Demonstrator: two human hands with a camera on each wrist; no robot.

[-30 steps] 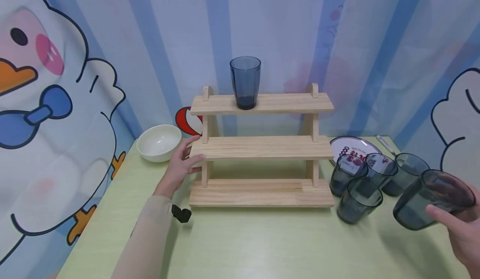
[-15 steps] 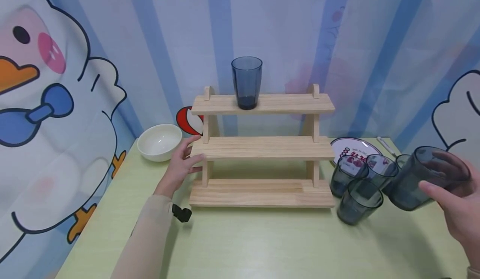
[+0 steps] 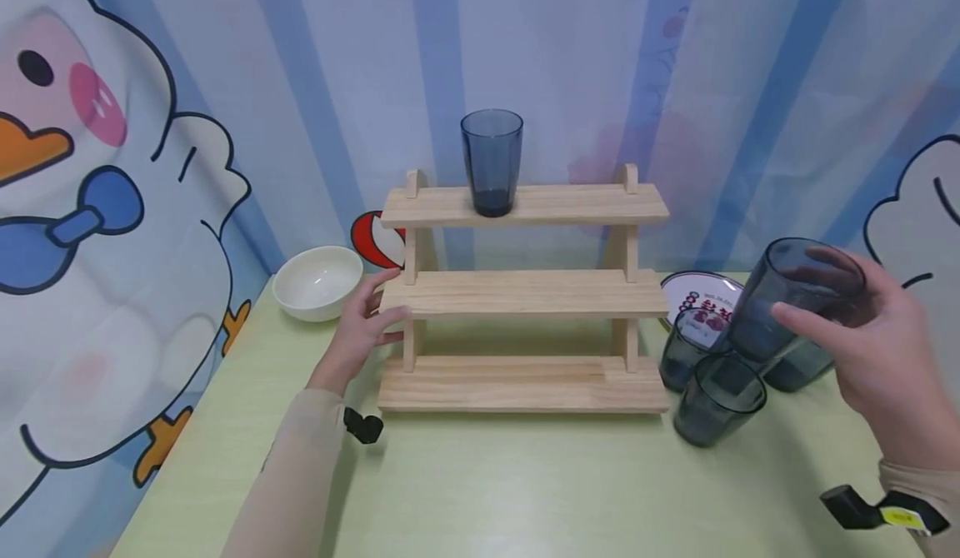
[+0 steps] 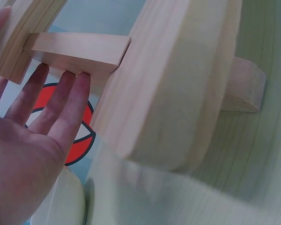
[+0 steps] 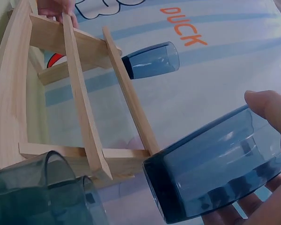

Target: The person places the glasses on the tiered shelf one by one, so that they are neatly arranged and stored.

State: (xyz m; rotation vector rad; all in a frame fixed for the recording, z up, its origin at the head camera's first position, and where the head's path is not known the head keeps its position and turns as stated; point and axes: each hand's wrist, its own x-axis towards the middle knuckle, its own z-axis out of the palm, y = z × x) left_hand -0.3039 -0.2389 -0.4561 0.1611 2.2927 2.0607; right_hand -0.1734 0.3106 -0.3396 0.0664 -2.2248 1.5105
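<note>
A three-tier wooden display shelf (image 3: pixel 525 293) stands mid-table. My left hand (image 3: pixel 362 329) holds the left end of its middle tier; in the left wrist view the fingertips (image 4: pixel 83 82) touch the side support and the thumb lies across the board. My right hand (image 3: pixel 885 341) grips a tinted drinking glass (image 3: pixel 780 291), tilted and raised, thumb on the near side and fingers around the far side. Below it, several similar glasses (image 3: pixel 716 404) stand grouped at the shelf's right, partly hidden by the held one. One blue-tinted glass (image 3: pixel 492 162) stands upright on the top tier, left of centre.
A white bowl (image 3: pixel 318 283) sits at the back left of the table. Behind the grouped glasses lies a printed plate (image 3: pixel 693 291), partly covered. A curtain (image 3: pixel 525 58) with a duck print hangs close behind the shelf.
My right hand has carried the glass up and left, from the table's right edge to above the grouped glasses. The left hand keeps its place on the shelf.
</note>
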